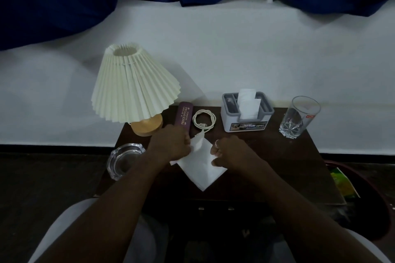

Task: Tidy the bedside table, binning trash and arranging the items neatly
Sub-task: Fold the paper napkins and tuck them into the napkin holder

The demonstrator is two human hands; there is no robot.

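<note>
Your left hand point(171, 145) pinched the far left corner of the white napkin point(201, 168), fingers curled round a lifted fold of it. Your right hand point(228, 153) sat at the napkin's right corner, fingers curled, with the edge caught between fingertips and thumb. The napkin lay flat between both hands on the dark table point(277, 156), one point aimed back at you.

Just beyond your left knuckles lay the purple glasses case point(183, 116), touching or nearly so. Between your two hands and a little farther off was the coiled cable point(204, 118). The lamp point(132, 83) stood beyond and left of your left hand, and the glass ashtray point(124, 160) lay just beside that wrist. Beyond your right hand stood the tissue box point(245, 113), and farther right, well apart, the drinking glass point(299, 115).
</note>
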